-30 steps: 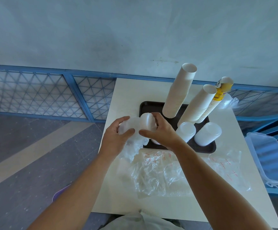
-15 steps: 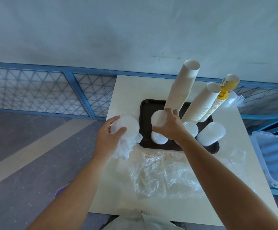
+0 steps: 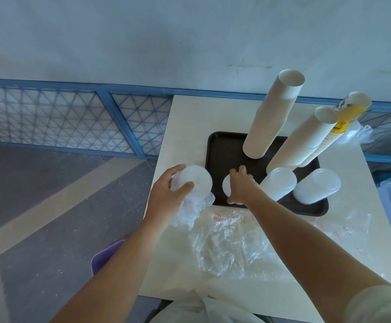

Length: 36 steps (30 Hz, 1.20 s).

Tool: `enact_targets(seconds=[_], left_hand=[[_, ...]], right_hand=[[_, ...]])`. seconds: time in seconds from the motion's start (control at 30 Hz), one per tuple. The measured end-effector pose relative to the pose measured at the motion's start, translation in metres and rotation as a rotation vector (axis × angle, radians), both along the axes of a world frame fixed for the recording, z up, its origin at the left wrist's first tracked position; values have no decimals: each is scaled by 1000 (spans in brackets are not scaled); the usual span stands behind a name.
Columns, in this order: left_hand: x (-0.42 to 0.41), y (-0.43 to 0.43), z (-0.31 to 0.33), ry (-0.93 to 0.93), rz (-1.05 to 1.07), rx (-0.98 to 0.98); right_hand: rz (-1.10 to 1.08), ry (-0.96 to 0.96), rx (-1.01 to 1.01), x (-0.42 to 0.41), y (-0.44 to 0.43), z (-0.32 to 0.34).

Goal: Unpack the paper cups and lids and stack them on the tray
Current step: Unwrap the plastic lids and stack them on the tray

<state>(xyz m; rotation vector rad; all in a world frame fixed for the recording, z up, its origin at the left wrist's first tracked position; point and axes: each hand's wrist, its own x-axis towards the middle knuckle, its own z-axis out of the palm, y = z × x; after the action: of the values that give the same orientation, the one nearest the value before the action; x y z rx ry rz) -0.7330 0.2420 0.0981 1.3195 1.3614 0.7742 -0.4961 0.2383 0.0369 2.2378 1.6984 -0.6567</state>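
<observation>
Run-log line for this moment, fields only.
left hand: grips bagged translucent plastic lid stack | right hand: holds loose white lid stack on black rectangular tray | white paper cup stacks: on tray

Pale wall (image 3: 143,38), blue mesh railing (image 3: 50,117), grey floor (image 3: 38,264) w/ tan stripes.

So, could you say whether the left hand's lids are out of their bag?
Partly: left hand grips lid stack, clear bag bunched round its base.

Soft, even daylight with a cool blue cast.
Shadows are faint on the evenly lit wall (image 3: 190,31). White lids (image 3: 315,190) at right centre wash out against the dark tray (image 3: 222,148). Wide-angle distortion curves the rail (image 3: 73,83) at upper left. Focus is fairly sharp.
</observation>
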Motion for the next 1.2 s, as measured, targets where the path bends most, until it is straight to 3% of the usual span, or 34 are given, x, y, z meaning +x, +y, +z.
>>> enact_targets(seconds=[0.6,1.03,1.13,1.2], left_hand=[[5,8,-9,-2,-37,-45],[8,8,-7,-22,21,-82],[7,7,-7,-29,15,-79],[6,6,-6,-34,7,-70]], right_hand=[[-87,139,-75,7,7,-18],[-89,161,39,0,-2,-11],[-33,129,133,-7,-8,14],[-63,237,238,-15,-12,39]])
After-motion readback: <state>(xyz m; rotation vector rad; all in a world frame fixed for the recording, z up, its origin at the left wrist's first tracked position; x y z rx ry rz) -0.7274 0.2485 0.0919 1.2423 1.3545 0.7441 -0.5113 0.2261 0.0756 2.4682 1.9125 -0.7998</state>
